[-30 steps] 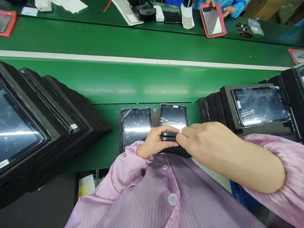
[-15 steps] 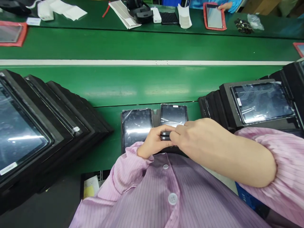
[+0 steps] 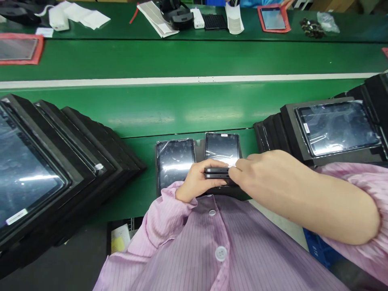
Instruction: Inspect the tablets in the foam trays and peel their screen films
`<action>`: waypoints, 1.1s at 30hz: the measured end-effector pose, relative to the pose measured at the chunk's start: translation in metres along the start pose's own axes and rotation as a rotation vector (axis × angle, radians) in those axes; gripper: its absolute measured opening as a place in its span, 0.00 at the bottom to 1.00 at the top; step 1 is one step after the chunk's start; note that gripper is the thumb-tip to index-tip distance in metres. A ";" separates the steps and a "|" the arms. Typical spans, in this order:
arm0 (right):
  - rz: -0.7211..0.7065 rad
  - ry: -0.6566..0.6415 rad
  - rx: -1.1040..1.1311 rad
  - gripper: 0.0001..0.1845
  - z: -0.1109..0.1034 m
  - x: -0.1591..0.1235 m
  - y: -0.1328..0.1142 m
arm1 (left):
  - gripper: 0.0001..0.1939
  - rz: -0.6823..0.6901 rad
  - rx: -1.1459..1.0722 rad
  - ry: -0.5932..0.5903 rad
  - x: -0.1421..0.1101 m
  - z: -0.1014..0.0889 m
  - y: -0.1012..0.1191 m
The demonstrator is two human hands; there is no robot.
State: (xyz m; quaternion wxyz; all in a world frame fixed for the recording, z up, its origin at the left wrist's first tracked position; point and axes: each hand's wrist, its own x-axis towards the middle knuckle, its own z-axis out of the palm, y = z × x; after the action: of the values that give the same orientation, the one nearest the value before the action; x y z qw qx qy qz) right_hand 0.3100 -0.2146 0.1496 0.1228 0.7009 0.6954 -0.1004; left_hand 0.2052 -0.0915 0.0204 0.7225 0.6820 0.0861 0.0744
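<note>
My left hand (image 3: 196, 180) is wrapped round the left end of two thin dark tablets (image 3: 216, 173), stacked and seen edge-on, close in front of my body. At their right end is my right hand (image 3: 256, 171), fingers curled in; whatever is in its fingertips is hidden. Behind the hands, two film-covered tablets lie screen up side by side: a left tablet (image 3: 176, 161) and a right tablet (image 3: 222, 146) with a small white label. The near part of the right one is hidden by my hands.
Black foam trays (image 3: 91, 149) with tablets lean in a row on the left. More trays stand on the right, one showing a tablet (image 3: 338, 127). Across the green bench (image 3: 182, 60) lie a red-framed panel (image 3: 273, 19) and a co-worker's hand (image 3: 286, 4).
My right hand has slid to the right along the held tablets, uncovering more of their edge. The left hand keeps its hold. At the far side, the co-worker's hand has drawn back somewhat.
</note>
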 end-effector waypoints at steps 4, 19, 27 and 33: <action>-0.026 -0.003 0.103 0.09 0.003 -0.012 0.019 | 0.19 0.053 -0.008 -0.005 -0.002 -0.001 -0.003; 0.021 0.212 0.616 0.14 0.030 -0.026 0.038 | 0.16 0.213 -0.049 -0.054 -0.009 -0.001 -0.008; -0.059 0.246 0.556 0.14 0.040 -0.019 0.037 | 0.31 0.249 -0.106 0.052 -0.013 0.009 -0.009; -0.055 0.240 0.564 0.16 0.039 -0.020 0.041 | 0.20 0.213 -0.132 0.169 -0.016 0.018 -0.009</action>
State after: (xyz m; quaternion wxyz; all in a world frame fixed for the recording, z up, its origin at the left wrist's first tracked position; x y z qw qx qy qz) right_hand 0.3515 -0.2456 0.1198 -0.1623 0.6950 0.6685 -0.2093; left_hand 0.1940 -0.1130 0.0126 0.7441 0.6294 0.0686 0.2131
